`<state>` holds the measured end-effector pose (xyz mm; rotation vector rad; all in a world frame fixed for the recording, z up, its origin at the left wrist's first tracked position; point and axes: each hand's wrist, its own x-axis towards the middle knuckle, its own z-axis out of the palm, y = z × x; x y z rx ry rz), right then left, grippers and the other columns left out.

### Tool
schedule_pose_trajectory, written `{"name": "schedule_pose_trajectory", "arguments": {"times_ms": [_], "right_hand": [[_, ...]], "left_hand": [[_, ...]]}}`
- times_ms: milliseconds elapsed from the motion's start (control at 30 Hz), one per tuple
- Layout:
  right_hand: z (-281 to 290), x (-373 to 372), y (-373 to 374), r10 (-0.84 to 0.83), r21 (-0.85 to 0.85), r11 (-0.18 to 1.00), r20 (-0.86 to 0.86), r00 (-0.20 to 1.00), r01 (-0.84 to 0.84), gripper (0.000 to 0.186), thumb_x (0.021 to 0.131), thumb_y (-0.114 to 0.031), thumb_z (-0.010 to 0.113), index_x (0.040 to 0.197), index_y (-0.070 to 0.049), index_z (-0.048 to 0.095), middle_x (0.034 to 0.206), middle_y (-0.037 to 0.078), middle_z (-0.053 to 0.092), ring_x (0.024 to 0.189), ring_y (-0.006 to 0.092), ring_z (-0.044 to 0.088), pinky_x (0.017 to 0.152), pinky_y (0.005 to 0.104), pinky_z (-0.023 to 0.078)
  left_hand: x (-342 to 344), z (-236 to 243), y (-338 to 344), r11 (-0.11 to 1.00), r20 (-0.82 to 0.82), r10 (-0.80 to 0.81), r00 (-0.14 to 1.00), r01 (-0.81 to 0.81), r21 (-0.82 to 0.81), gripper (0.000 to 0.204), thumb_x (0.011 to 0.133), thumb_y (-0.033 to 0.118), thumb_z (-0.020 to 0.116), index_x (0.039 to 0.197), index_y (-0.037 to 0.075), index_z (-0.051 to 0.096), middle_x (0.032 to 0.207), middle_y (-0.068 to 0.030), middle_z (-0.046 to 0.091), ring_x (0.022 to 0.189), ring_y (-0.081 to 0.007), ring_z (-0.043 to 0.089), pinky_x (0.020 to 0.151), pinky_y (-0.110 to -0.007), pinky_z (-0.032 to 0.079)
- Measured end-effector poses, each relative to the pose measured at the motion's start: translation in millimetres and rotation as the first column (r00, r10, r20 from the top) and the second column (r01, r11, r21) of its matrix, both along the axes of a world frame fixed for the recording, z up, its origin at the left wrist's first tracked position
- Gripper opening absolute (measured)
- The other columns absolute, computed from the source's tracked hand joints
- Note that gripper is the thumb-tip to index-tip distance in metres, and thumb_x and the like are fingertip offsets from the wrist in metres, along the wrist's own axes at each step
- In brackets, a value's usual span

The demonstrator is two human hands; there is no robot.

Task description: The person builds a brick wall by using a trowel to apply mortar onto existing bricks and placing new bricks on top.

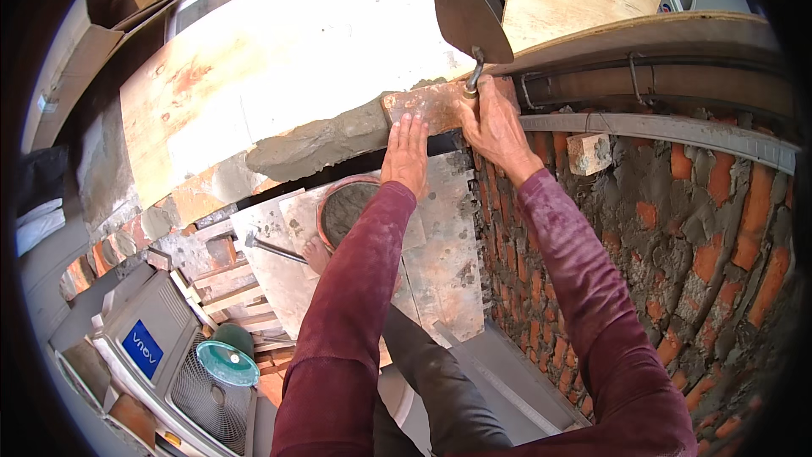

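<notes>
My left hand [407,155] lies with its fingers stretched flat against the front of a reddish brick [430,105] at the end of a wall top. Closed round the handle of a trowel [467,19], my right hand [496,127] is at the brick's right end. The trowel's broad blade points up and away. Left of the brick, a bed of wet grey mortar [326,142] runs along the wall's edge. A bucket [320,218] with mortar in it stands below, partly hidden by my left sleeve.
Plywood [194,110] covers the wall top, and another board [584,0] leans at the far right. A mortar-smeared brick wall [660,237] with a metal channel [677,129] rises at right. Below left are a hammer [277,249], a fan unit [156,334] and a green container [230,364].
</notes>
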<state>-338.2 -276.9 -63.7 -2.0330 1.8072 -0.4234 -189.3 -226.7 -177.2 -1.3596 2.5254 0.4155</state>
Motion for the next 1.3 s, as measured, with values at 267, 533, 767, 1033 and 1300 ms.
{"name": "schedule_pose_trajectory", "arguments": {"times_ms": [267,533,767,1033,1300], "right_hand": [[34.3,62.9,-136.8,0.506,0.639,0.769,-0.631,0.588,0.025,0.024,0.081,-0.008,0.062,0.1,0.002,0.073,0.105,0.02,0.07,0.098,0.0336,0.07,0.083,0.0428,0.056],[-54.8,34.3,-161.5,0.602,0.684,0.728,-0.67,0.435,0.046,0.024,0.08,-0.01,0.066,0.102,-0.001,0.071,0.105,0.018,0.071,0.101,0.0317,0.068,0.083,0.0383,0.056],[-47.4,56.5,-156.8,0.691,0.785,0.619,-0.557,0.461,0.02,0.021,0.082,-0.013,0.066,0.094,0.004,0.069,0.094,0.018,0.07,0.093,0.0308,0.068,0.074,0.0385,0.056],[-15.6,64.5,-159.0,0.626,0.825,0.562,-0.472,0.62,0.061,0.013,0.07,-0.004,0.059,0.08,0.004,0.063,0.078,0.02,0.066,0.075,0.0309,0.067,0.062,0.0397,0.052],[-18.8,71.6,-162.3,0.693,0.849,0.503,-0.281,0.664,-0.165,0.004,0.073,-0.004,0.061,0.075,0.0,0.059,0.071,0.013,0.062,0.063,0.0257,0.058,0.063,0.0417,0.048]], "left_hand": [[2.9,15.9,-10.4,0.99,-0.029,0.001,1.0,0.003,0.143,0.109,0.07,0.047,0.075,0.154,0.005,0.019,0.159,-0.0206,0.015,0.148,-0.039,0.011,0.12,-0.047,0.012],[3.8,-8.6,-8.2,0.994,-0.164,0.024,0.986,-0.005,0.111,0.098,0.077,0.038,0.069,0.155,0.008,0.018,0.161,-0.0203,0.012,0.149,-0.038,0.006,0.12,-0.047,0.008],[0.9,-18.9,-3.5,0.993,-0.135,0.069,0.988,-0.055,0.104,0.084,0.085,0.031,0.061,0.155,0.008,0.021,0.161,-0.0194,0.014,0.149,-0.0401,0.007,0.119,-0.05,0.007],[-4.8,-12.9,-4.7,0.995,-0.107,0.067,0.992,-0.059,0.079,0.063,0.097,0.025,0.048,0.155,0.014,0.025,0.162,-0.0145,0.013,0.149,-0.0396,0.006,0.118,-0.055,0.006],[-9.3,-23.0,2.4,0.996,-0.057,0.087,0.995,-0.086,0.022,0.062,0.098,0.026,0.046,0.155,0.016,0.024,0.162,-0.0135,0.013,0.149,-0.0389,0.006,0.117,-0.056,0.005]]}}
